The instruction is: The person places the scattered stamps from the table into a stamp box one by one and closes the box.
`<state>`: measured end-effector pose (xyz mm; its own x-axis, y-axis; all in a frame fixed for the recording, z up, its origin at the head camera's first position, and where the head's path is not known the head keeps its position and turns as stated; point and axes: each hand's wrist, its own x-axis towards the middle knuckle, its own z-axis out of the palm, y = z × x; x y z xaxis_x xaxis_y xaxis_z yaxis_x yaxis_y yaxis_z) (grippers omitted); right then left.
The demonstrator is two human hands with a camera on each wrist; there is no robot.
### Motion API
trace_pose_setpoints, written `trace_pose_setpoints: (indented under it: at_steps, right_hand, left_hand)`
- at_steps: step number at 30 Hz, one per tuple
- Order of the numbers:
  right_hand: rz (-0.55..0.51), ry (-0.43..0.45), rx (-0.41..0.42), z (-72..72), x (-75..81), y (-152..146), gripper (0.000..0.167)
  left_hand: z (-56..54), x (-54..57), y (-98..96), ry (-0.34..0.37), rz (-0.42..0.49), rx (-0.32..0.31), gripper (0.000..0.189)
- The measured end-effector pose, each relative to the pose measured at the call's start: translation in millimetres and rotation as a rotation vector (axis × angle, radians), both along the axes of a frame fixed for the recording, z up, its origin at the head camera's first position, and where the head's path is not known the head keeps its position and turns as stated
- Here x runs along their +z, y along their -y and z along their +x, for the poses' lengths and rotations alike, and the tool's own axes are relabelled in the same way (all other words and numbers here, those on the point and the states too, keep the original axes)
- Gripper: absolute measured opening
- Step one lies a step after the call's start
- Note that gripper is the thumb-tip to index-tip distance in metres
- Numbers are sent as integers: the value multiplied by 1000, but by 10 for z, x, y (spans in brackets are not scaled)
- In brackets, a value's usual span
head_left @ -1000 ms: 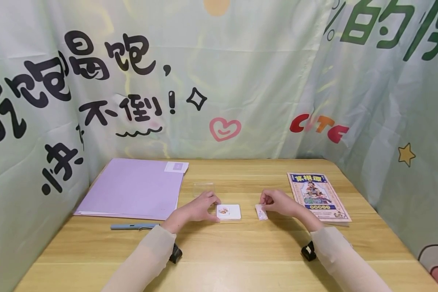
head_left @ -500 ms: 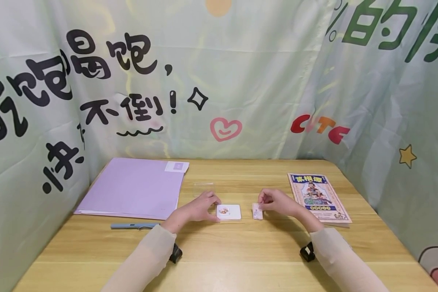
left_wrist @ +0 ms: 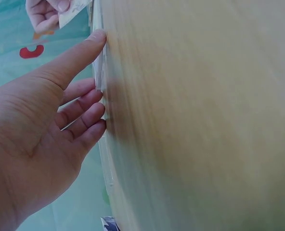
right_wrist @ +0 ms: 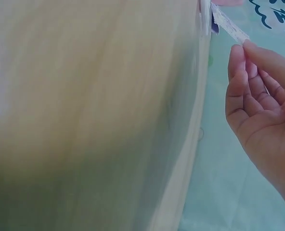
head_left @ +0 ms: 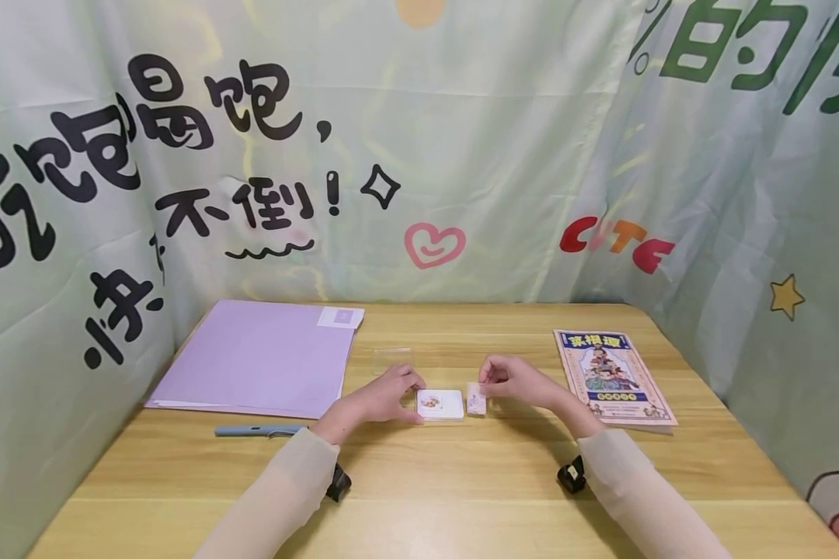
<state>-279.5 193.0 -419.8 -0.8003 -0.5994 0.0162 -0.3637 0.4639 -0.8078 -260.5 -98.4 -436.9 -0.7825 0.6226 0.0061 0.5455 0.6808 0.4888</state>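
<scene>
A flat white card stack (head_left: 450, 404) with a small coloured picture on top lies mid-table, and clear plastic edges show along it in the left wrist view. My left hand (head_left: 384, 396) holds its left end, thumb (left_wrist: 95, 38) at the near edge and fingers toward the far side. To the right of the stack, my right hand (head_left: 520, 382) pinches a small pale pink patterned slip of paper (head_left: 475, 399) by its upper right corner. Between thumb and forefinger, the slip (right_wrist: 229, 26) stands out tilted in the right wrist view. A narrow gap separates it from the stack in the head view.
A clear plastic lid (head_left: 393, 359) lies just behind my left hand. At left is a purple folder (head_left: 259, 357), with a blue pen (head_left: 252, 431) in front of it. A pink illustrated booklet (head_left: 611, 376) lies at right. Printed curtains (head_left: 503, 155) enclose the table.
My right hand has moved left with the slip, bringing it close to the card stack's right end. The slip has turned more upright. My left hand keeps its place on the stack.
</scene>
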Motion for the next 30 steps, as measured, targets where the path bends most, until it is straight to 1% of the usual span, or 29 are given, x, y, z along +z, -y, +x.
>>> trace_pose_setpoints:
  at_steps: [5, 11, 16, 23, 30]
  right_hand:
    - [0, -4, 12, -28, 0, 86, 15]
    - [6, -23, 40, -77, -19, 184, 14]
    - [8, -36, 64, -113, -40, 264, 14]
    - [21, -46, 71, -123, -43, 341, 13]
    - [44, -61, 68, -122, -45, 384, 11]
  left_hand:
    - [3, 24, -11, 17, 5, 3, 52]
    - [5, 23, -10, -8, -10, -3, 51]
    - [6, 16, -9, -6, -7, 4, 51]
    - [-3, -6, -17, -14, -9, 8, 50]
    - [-4, -1, -15, -5, 0, 9, 50]
